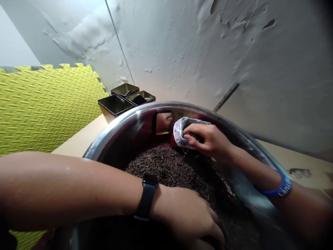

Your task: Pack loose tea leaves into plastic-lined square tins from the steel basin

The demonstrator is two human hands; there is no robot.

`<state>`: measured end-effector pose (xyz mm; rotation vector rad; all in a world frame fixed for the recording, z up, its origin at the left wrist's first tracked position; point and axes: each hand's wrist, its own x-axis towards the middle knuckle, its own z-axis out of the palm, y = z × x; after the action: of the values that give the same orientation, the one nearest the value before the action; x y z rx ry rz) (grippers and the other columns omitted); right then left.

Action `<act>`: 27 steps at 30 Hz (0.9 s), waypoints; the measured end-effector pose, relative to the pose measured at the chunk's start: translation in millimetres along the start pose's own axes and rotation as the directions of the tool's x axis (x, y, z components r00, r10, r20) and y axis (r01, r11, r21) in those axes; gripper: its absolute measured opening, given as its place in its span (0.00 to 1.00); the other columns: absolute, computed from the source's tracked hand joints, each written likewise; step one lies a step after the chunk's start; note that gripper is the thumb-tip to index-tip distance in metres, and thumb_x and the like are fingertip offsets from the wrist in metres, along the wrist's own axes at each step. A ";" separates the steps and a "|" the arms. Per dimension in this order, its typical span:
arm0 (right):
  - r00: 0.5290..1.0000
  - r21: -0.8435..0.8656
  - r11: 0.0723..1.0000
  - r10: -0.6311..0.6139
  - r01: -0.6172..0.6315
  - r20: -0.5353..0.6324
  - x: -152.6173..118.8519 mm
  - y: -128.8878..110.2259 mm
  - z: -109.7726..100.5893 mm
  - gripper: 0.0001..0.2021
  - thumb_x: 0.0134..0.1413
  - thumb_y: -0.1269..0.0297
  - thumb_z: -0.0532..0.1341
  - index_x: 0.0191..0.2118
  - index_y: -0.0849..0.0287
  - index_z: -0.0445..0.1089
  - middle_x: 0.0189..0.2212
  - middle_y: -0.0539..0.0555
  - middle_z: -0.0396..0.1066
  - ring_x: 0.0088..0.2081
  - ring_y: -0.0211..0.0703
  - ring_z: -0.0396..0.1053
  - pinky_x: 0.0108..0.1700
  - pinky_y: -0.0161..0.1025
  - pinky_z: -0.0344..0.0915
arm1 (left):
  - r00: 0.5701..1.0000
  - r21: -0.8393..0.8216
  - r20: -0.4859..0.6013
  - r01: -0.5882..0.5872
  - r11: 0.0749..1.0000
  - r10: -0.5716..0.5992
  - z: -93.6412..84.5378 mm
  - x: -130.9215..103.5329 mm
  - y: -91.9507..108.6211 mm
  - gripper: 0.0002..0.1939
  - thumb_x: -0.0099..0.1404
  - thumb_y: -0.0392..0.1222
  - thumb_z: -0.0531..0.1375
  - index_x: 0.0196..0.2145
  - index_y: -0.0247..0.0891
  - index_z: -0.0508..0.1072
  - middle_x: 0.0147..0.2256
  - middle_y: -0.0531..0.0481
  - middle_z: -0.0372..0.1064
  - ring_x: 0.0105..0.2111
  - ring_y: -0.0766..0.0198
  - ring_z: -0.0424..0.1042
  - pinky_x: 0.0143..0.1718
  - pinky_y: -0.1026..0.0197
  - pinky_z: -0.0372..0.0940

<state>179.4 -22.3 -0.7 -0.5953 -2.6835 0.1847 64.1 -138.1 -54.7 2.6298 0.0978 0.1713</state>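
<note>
A large metal basin [111, 133] holds a heap of dark, loose dried tea leaves [163, 163]. Inside it, at the far side, a red tin lined with a clear plastic bag [179, 132] leans with its mouth toward me. My right hand [206, 139], with a blue wristband, is at that mouth. Its thumb and fingers curl together around dark leaves; some fingers are hidden. My left hand [189, 215], wearing a black watch, is low over the near part of the basin. Its fingers reach downward, somewhat apart, with the tips out of sight and nothing visible in them.
Beyond the basin's left rim stand three square open tins [116, 105] with dark objects inside. A yellow foam mat [49, 107] stands at the left. Glasses [300, 172] lie on the pale tabletop [275, 151] at the right. A peeling white wall [187, 62] rises behind.
</note>
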 end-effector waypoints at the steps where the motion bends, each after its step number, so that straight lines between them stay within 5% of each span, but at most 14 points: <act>1: 0.998 -0.038 0.998 0.038 -0.040 -0.058 -1.1 9.8 -1.8 0.13 0.62 0.59 0.53 0.40 0.61 0.70 0.37 0.55 0.73 0.38 0.41 0.69 0.41 0.36 0.62 | 1.000 0.011 -0.015 0.007 1.000 -0.007 0.2 -0.8 -1.0 0.19 0.67 0.49 0.53 0.48 0.35 0.71 0.46 0.49 0.71 0.44 0.58 0.70 0.46 0.58 0.64; 5: 0.981 -0.237 0.953 0.196 -0.187 0.013 -6.1 44.7 4.6 0.14 0.61 0.58 0.52 0.41 0.60 0.71 0.40 0.56 0.74 0.41 0.46 0.70 0.41 0.39 0.62 | 0.994 0.051 -0.086 0.073 0.996 -0.069 -2.4 -4.0 -12.3 0.16 0.66 0.48 0.54 0.47 0.37 0.71 0.44 0.49 0.73 0.42 0.58 0.72 0.42 0.58 0.65; 9: 0.955 -0.314 0.923 0.271 -0.223 0.120 -7.4 53.4 12.6 0.16 0.62 0.57 0.50 0.40 0.57 0.73 0.40 0.53 0.75 0.41 0.47 0.71 0.39 0.39 0.61 | 0.964 0.112 -0.135 0.243 0.964 -0.227 -13.0 -8.5 -29.9 0.16 0.66 0.49 0.53 0.46 0.39 0.71 0.42 0.47 0.73 0.40 0.57 0.73 0.40 0.57 0.65; 17: 0.949 -0.323 0.924 0.270 -0.207 0.165 -6.4 43.2 11.3 0.15 0.62 0.56 0.50 0.43 0.53 0.72 0.40 0.51 0.75 0.40 0.45 0.71 0.37 0.38 0.60 | 0.802 0.188 0.021 0.584 0.790 -0.597 -39.4 -25.3 -34.9 0.23 0.62 0.56 0.56 0.49 0.38 0.71 0.44 0.40 0.72 0.46 0.51 0.70 0.45 0.54 0.63; 23: 0.946 -0.322 0.924 0.272 -0.206 0.177 -6.3 42.7 10.8 0.15 0.62 0.57 0.50 0.45 0.53 0.71 0.40 0.51 0.75 0.41 0.45 0.71 0.36 0.37 0.59 | 0.722 0.212 0.021 0.673 0.709 -0.692 -46.1 -28.8 -34.2 0.28 0.60 0.58 0.57 0.50 0.36 0.71 0.44 0.38 0.71 0.43 0.51 0.72 0.42 0.56 0.64; 27: 0.943 -0.329 0.925 0.264 -0.189 0.200 -5.8 39.9 9.1 0.16 0.62 0.56 0.50 0.44 0.53 0.71 0.40 0.51 0.75 0.41 0.46 0.71 0.34 0.38 0.58 | 0.743 0.164 0.030 0.656 0.737 -0.669 -48.4 -28.6 -38.0 0.21 0.59 0.53 0.60 0.46 0.38 0.73 0.38 0.43 0.74 0.34 0.56 0.73 0.30 0.61 0.63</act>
<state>195.8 10.8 -19.4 -1.0461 -2.8949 -0.1086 27.6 -84.6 -34.2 2.5517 1.0437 -0.2096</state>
